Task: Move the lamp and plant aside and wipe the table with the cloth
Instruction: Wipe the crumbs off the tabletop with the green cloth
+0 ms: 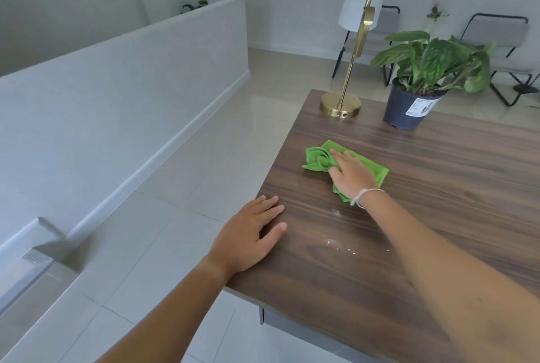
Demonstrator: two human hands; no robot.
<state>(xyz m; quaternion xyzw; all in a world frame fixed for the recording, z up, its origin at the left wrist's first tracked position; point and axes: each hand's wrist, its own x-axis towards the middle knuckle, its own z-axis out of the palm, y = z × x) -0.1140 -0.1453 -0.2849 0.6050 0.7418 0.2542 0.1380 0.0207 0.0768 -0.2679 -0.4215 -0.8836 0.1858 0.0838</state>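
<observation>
Head view: pressing cloth (318, 159) onto counter (438, 187) under flat right hand (352, 177); resting left hand (248, 234), fingers straight, at edge.

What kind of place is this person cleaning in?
Likely an office lounge or waiting area: a wood-grain table with a brass lamp and potted plant, metal-framed chairs, and a glossy tiled floor.

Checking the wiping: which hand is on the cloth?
The right hand, the one with the bracelet, presses the cloth; the left hand lies flat on the bare table.
</observation>
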